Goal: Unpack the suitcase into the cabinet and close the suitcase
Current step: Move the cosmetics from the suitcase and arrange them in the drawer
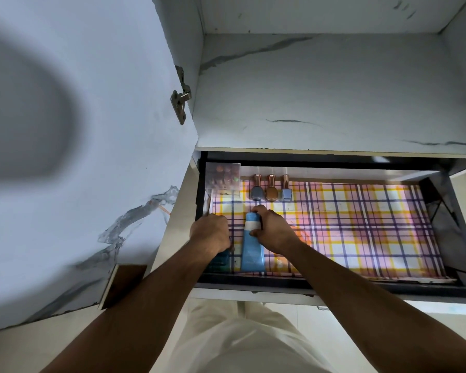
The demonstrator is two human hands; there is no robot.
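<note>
Both bare forearms reach forward and away from the body, converging toward the far centre. The left hand [210,232] is curled into a fist, knuckles up, its fingers closed around something mostly hidden beneath it. The right hand [272,228] sits just to its right, wrist bent leftward, with fingertips and thumb pinching the upper part of a blue tube [252,246].

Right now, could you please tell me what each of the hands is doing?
Left hand: fingers curled on a dark teal item, mostly hidden.
Right hand: grips the blue tube near its cap.
</note>
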